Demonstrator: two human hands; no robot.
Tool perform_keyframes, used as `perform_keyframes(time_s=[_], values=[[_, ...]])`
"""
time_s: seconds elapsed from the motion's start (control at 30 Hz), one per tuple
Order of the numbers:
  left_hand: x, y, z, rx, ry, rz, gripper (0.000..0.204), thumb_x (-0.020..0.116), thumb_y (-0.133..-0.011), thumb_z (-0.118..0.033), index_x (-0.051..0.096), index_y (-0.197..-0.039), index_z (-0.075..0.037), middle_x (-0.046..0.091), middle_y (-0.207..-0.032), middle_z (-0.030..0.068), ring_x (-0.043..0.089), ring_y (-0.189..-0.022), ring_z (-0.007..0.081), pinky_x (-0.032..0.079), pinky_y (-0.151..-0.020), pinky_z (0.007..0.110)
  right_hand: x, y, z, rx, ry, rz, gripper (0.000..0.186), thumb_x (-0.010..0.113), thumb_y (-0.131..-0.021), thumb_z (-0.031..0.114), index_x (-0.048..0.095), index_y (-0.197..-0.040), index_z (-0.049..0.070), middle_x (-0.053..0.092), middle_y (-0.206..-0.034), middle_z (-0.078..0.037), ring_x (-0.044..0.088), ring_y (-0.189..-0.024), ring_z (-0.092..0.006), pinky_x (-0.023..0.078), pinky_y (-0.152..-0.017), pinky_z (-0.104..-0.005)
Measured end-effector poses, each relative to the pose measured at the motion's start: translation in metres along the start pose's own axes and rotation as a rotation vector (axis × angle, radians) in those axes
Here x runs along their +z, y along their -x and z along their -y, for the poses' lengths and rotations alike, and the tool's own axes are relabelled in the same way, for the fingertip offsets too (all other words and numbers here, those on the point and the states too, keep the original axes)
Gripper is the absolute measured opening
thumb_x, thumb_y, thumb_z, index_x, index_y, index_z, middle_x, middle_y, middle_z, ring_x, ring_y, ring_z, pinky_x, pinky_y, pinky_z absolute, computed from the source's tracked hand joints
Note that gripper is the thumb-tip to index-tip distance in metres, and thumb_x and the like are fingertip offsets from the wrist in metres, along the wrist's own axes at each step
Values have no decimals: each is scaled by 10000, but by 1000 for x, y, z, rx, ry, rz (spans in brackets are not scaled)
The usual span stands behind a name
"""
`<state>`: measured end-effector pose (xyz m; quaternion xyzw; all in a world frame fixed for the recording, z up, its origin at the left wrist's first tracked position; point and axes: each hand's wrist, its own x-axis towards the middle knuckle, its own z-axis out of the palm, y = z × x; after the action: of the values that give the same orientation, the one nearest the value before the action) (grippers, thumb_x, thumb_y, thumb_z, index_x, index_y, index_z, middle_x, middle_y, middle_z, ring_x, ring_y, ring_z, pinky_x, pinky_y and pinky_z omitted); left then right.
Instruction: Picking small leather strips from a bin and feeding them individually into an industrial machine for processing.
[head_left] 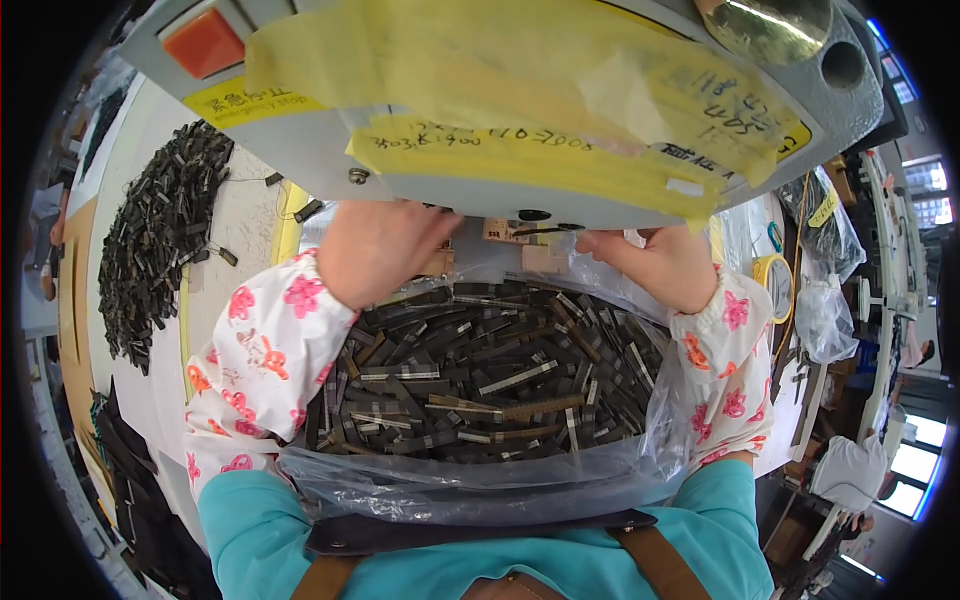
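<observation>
Near: clear bag (480, 485) against my apron, still heaped with dark strips (480, 380), so plenty left by my reckoning. My left hand (375, 250) and right hand (655, 262) reach beyond bag, under grey machine head (480, 180). Fingers hidden; can't tell grip or anything held. Small tan blocks (540, 258) between hands, hard to make out. Far left: pile of dark pieces (160, 230) on table (245, 220), maybe done.

We are seeing bright, even daylight coming in from windows (925, 440) at the right, glaring off the clear plastic bag (480, 480). The fisheye is bending edges, darkening corners; the near machine housing (520, 120) is looking soft.
</observation>
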<state>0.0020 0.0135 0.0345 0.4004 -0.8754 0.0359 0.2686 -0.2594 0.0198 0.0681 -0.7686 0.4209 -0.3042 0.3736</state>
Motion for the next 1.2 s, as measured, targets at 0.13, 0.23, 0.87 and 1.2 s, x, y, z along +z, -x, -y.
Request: perform_keyframes(time_s=[0.13,0.23,0.87,1.2], values=[[16,-6,-9,-16,129,98,173,581,-721,-94,594,-875,-16,586,-877,145,573,-770,338,462,-627,393,14,-2,-15,-167,172,-57,195,628,-715,66,627,-904,21,609,-715,-147,573,-583,-290,459,-544,-322],[22,-1,0,-6,21,170,172,556,-733,-86,594,-888,-21,590,-858,135,578,-756,328,466,-617,394,16,-1,-23,-189,329,-73,176,629,-717,66,629,-889,30,613,-751,-152,567,-618,-331,460,-560,-352],[26,-5,-2,-1,180,-17,205,607,-776,-211,606,-906,-52,597,-865,128,588,-777,290,483,-666,361,28,0,-33,-258,484,-155,163,635,-724,89,625,-882,51,615,-831,-134,576,-717,-341,467,-626,-396],[24,-6,-7,-89,347,-23,230,613,-767,-162,612,-983,-81,603,-919,134,586,-804,294,473,-666,366,48,-4,-25,-253,455,-261,113,649,-731,61,648,-832,12,614,-787,-138,584,-702,-314,459,-618,-346]])
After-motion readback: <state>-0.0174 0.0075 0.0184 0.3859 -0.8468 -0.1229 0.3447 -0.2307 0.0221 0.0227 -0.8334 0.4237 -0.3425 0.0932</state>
